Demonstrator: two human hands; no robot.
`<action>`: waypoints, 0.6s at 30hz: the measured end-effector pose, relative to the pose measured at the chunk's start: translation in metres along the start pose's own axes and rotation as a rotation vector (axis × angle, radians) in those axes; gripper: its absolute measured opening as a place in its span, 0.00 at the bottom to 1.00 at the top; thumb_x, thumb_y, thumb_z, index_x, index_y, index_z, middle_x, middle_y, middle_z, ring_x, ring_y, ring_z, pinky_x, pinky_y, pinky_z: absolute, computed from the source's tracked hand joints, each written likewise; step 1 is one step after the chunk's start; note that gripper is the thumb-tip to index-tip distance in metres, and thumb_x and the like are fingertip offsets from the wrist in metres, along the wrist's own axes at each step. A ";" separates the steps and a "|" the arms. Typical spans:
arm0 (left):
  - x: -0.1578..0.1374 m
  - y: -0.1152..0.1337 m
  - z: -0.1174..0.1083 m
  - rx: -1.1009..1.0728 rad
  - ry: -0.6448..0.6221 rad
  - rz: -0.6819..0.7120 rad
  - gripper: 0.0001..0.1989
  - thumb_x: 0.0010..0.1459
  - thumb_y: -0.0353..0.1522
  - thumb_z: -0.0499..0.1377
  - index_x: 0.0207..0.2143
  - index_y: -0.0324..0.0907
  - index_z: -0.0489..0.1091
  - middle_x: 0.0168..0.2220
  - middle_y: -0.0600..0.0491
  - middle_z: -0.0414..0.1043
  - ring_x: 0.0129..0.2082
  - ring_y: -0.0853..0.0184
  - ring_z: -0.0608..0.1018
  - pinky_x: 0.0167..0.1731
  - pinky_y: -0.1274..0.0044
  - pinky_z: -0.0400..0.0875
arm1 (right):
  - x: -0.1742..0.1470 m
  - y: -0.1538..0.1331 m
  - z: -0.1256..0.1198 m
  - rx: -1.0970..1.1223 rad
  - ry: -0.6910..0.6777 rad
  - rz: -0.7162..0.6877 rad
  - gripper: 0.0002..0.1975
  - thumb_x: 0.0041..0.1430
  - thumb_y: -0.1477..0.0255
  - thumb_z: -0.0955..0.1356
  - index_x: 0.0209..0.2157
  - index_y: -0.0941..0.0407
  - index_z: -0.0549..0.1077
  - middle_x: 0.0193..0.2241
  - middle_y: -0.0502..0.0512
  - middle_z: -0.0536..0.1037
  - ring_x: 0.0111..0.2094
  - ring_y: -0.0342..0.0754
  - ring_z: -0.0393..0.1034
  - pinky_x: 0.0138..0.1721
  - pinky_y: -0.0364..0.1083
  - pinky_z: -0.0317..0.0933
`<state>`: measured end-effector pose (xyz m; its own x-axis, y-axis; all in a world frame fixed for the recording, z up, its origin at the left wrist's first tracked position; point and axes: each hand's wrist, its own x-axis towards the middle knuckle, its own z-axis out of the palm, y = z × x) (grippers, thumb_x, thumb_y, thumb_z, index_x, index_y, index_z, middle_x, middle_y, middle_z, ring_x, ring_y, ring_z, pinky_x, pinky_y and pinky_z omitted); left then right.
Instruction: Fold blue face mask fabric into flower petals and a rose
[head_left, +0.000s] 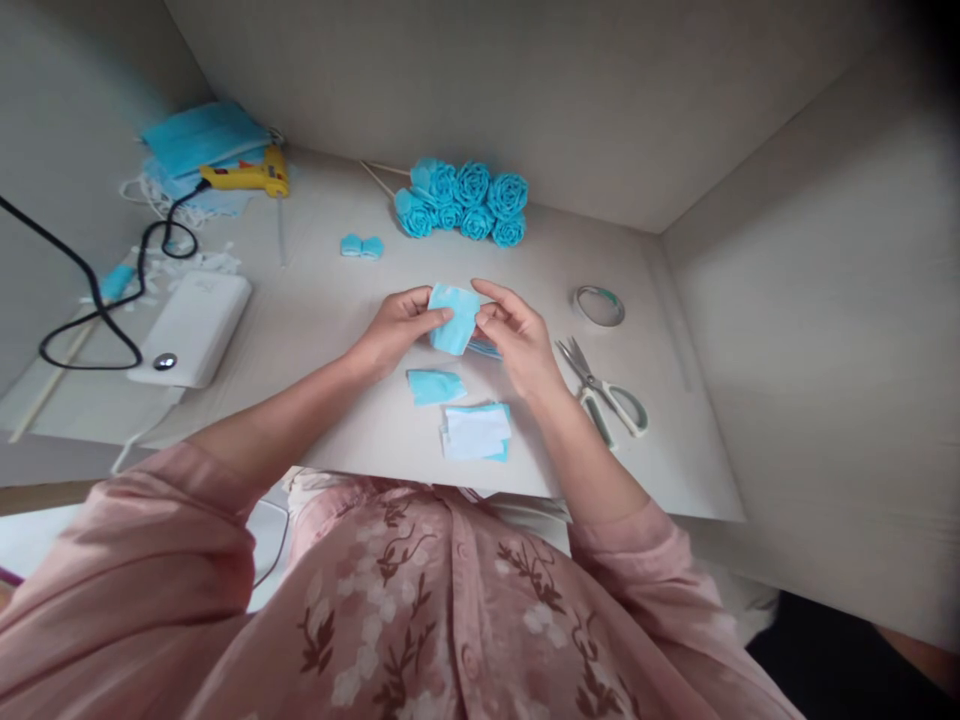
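Note:
Both hands hold up a square of blue mask fabric [454, 322] over the middle of the table. My left hand [405, 325] pinches its left side, thumb across the front. At the right edge, my right hand [516, 335] grips it between thumb and fingers, with the index finger raised. Partly hidden behind the square and my right hand lies a bluish ringed thing [486, 349] that I cannot make out. Nearer to me are a loose blue fabric piece [435, 387] and a small pile of white and blue cut pieces [475, 433].
Blue fabric roses [472, 200] on sticks lie at the back, near a small blue bow-shaped piece [361, 247]. Scissors [600, 390] and a tape roll [598, 306] lie right. A yellow glue gun [251, 176], blue masks [199, 140], a white power bank [191, 328] and black cable stand left.

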<state>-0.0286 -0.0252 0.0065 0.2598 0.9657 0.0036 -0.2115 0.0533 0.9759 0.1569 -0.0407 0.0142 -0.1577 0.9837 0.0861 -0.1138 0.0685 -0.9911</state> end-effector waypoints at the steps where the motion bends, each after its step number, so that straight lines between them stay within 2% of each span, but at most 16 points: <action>1: 0.000 -0.001 -0.001 -0.011 0.008 0.002 0.19 0.47 0.42 0.71 0.36 0.38 0.75 0.31 0.53 0.77 0.29 0.69 0.75 0.33 0.77 0.69 | 0.000 0.000 0.000 0.022 -0.002 0.005 0.27 0.52 0.56 0.75 0.53 0.50 0.76 0.31 0.47 0.76 0.34 0.43 0.71 0.44 0.46 0.70; 5: 0.001 -0.001 -0.001 -0.020 0.014 0.006 0.18 0.48 0.41 0.70 0.36 0.38 0.76 0.30 0.53 0.77 0.28 0.70 0.74 0.32 0.78 0.68 | -0.001 0.000 0.000 0.055 -0.028 0.014 0.26 0.53 0.57 0.75 0.53 0.49 0.76 0.34 0.49 0.78 0.36 0.44 0.74 0.46 0.48 0.71; 8: 0.000 0.000 0.001 -0.014 0.003 -0.003 0.18 0.48 0.41 0.70 0.36 0.38 0.76 0.30 0.53 0.78 0.27 0.70 0.74 0.32 0.77 0.68 | -0.001 0.000 0.002 -0.004 -0.061 0.014 0.30 0.50 0.55 0.77 0.54 0.48 0.74 0.34 0.49 0.78 0.37 0.46 0.73 0.45 0.49 0.71; 11: 0.000 0.001 0.002 -0.044 -0.003 -0.034 0.18 0.48 0.41 0.70 0.36 0.38 0.77 0.31 0.52 0.78 0.28 0.70 0.75 0.32 0.77 0.69 | -0.001 0.000 0.002 -0.062 -0.067 -0.004 0.30 0.50 0.56 0.76 0.55 0.48 0.74 0.33 0.50 0.77 0.37 0.46 0.72 0.44 0.49 0.71; 18: 0.000 0.003 0.001 -0.103 0.013 -0.031 0.15 0.50 0.39 0.69 0.36 0.38 0.76 0.31 0.52 0.78 0.30 0.68 0.76 0.35 0.76 0.70 | 0.000 -0.004 0.000 0.076 -0.015 0.069 0.27 0.50 0.59 0.76 0.52 0.49 0.76 0.33 0.48 0.76 0.35 0.43 0.71 0.44 0.48 0.71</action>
<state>-0.0282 -0.0249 0.0097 0.2557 0.9663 -0.0302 -0.2993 0.1088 0.9479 0.1574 -0.0411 0.0178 -0.1818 0.9831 0.0200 -0.1757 -0.0125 -0.9844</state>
